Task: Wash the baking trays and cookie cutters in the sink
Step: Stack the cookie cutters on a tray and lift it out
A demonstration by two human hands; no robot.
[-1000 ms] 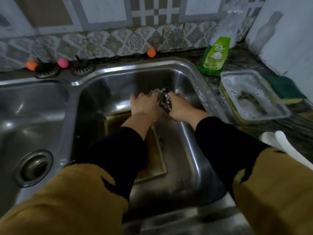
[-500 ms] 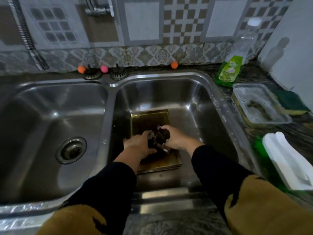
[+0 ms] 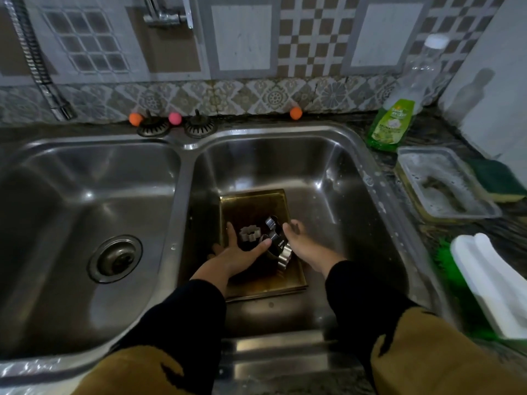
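Note:
A gold baking tray (image 3: 253, 203) lies flat on the bottom of the right sink basin (image 3: 328, 178). Several metal cookie cutters lie loose on it: a flower-shaped one (image 3: 249, 234) and a cluster of others (image 3: 278, 246) to its right. My left hand (image 3: 238, 255) is spread low over the tray with straight fingers, beside the cutters. My right hand (image 3: 299, 243) hovers at the cluster's right side, fingers relaxed, gripping nothing.
The left basin (image 3: 85, 223) has a drain strainer (image 3: 115, 258). On the right counter stand a green dish soap bottle (image 3: 393, 125), a foamy plastic tub (image 3: 445, 186), a green sponge (image 3: 497, 179) and a white container (image 3: 490, 283). A tap (image 3: 168, 12) hangs above.
Both hands held a bunch of cutters up in the basin, then lowered it to the tray and let go. The cutters now lie loose, and the hands have opened.

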